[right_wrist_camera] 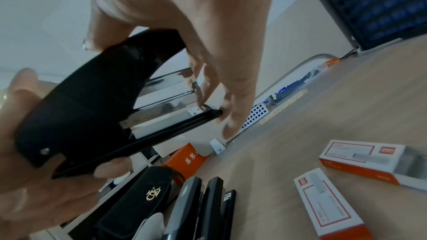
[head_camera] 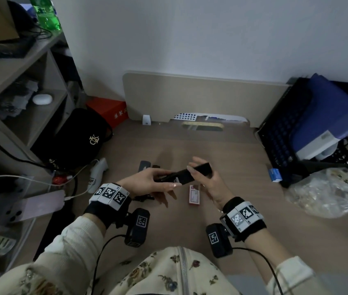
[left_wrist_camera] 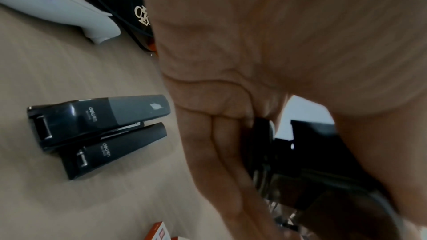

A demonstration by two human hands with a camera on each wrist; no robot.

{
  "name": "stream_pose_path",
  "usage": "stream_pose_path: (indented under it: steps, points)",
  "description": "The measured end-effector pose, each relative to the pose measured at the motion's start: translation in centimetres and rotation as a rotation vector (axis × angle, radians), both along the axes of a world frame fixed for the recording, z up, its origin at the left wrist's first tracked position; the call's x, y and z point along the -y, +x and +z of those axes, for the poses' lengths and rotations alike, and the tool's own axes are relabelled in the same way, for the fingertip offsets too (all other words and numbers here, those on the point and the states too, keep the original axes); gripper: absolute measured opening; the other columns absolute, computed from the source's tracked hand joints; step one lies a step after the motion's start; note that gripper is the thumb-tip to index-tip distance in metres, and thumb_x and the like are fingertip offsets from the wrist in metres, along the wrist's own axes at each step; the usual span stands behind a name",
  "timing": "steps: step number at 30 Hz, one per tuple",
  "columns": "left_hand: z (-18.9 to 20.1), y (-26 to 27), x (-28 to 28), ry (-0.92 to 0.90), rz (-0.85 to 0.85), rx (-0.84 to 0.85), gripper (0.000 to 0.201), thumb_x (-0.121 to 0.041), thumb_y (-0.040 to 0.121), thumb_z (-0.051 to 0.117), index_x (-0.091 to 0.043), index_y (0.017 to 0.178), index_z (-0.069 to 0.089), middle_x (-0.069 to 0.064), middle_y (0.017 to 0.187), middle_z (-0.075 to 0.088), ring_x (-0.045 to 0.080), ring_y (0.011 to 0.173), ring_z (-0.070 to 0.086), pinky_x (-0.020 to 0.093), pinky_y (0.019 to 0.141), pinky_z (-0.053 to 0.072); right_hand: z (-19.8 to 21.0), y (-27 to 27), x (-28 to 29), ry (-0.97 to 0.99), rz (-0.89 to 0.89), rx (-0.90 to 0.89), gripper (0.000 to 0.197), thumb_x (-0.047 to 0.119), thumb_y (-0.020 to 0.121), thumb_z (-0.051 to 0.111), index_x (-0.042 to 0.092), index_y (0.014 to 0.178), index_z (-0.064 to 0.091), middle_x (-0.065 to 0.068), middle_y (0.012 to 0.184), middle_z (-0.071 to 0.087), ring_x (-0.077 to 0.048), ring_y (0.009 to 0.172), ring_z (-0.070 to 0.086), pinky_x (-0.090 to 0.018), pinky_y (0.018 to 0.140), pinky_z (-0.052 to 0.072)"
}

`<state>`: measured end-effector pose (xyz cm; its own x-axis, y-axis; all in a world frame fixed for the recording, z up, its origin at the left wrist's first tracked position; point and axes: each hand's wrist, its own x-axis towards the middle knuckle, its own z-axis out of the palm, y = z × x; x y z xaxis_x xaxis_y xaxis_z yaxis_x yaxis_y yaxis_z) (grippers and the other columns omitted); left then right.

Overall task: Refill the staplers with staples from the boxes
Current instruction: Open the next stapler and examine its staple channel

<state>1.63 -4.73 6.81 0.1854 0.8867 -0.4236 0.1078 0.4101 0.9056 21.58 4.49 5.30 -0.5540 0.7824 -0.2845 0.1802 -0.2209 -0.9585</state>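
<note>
Stapler in my hands: black stapler, held above the desk, lying roughly level and slanting up to the right; its top cover is lifted, baring the shiny metal staple channel.
Grey-topped stapler: black body with a grey top, shut, lying flat on the desk beyond my hands.
Second desk stapler: all black, shut, lying touching the grey-topped one, nearly parallel to it.
Staple boxes: two small white boxes with orange ends; one near the staplers, the other just beside it, both flat on the desk.
</note>
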Motion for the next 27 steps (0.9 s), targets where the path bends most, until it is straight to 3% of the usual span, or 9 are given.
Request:
stream_pose_path:
  steps: [2,4,8,11,15,20,27]
  points:
    - [-0.2,0.0,0.2,-0.011,0.038,0.046,0.049,-0.033,0.086,0.068,-0.019,0.131,0.053,0.020,0.099,0.073,0.029,0.072,0.070,0.038,0.074,0.057,0.2,-0.1,0.4,-0.019,-0.023,0.014,0.071,0.065,0.051,0.080,0.025,0.109,0.066,-0.001,0.108,0.069,-0.021,0.111,0.061,-0.044,0.095,0.049]
    - [-0.5,0.0,0.5,-0.012,0.137,0.114,0.050,-0.038,0.086,0.066,-0.013,0.127,0.055,0.023,0.097,0.072,0.030,0.070,0.068,0.038,0.071,0.055,0.5,-0.1,0.9,-0.018,-0.046,0.006,0.065,0.066,0.054,0.077,0.021,0.101,0.070,-0.002,0.100,0.073,-0.017,0.101,0.066,-0.039,0.089,0.052]
    - [-1.3,0.6,1.1,0.013,0.266,0.219,0.045,-0.043,0.087,0.055,-0.012,0.119,0.061,0.029,0.097,0.070,0.030,0.066,0.068,0.035,0.067,0.052,0.9,0.2,1.7,-0.048,-0.061,-0.037,0.046,0.060,0.064,0.069,0.027,0.096,0.073,0.005,0.092,0.074,-0.006,0.088,0.068,-0.026,0.080,0.048]
    - [-1.6,1.1,1.4,0.062,0.292,0.239,0.045,-0.041,0.089,0.054,-0.009,0.119,0.061,0.030,0.096,0.070,0.029,0.062,0.067,0.034,0.065,0.052,1.1,0.1,2.0,-0.075,-0.098,-0.087,0.036,0.051,0.070,0.068,0.027,0.095,0.072,0.004,0.093,0.075,-0.008,0.088,0.069,-0.026,0.078,0.046]
    - [-1.0,1.2,1.5,0.142,0.306,0.294,0.043,-0.037,0.084,0.056,-0.007,0.114,0.064,0.034,0.095,0.069,0.029,0.056,0.066,0.028,0.056,0.051,1.6,0.2,2.0,-0.059,-0.121,-0.105,0.034,0.053,0.070,0.066,0.027,0.090,0.073,0.006,0.086,0.074,-0.004,0.078,0.068,-0.027,0.077,0.046]
    - [-0.7,0.9,1.7,0.156,0.228,0.346,0.043,-0.037,0.079,0.053,-0.014,0.113,0.067,0.034,0.099,0.068,0.029,0.062,0.069,0.031,0.061,0.051,2.2,0.1,2.1,-0.047,-0.131,-0.105,0.035,0.054,0.072,0.066,0.025,0.089,0.072,0.000,0.095,0.074,-0.011,0.091,0.069,-0.028,0.084,0.048]
    - [-0.1,0.7,1.8,0.184,0.201,0.314,0.050,-0.034,0.076,0.051,-0.007,0.117,0.062,0.033,0.099,0.069,0.033,0.068,0.071,0.030,0.061,0.053,2.9,0.0,2.3,-0.010,-0.110,-0.146,0.023,0.049,0.074,0.063,0.034,0.088,0.073,0.009,0.096,0.074,-0.004,0.096,0.067,-0.018,0.079,0.047]
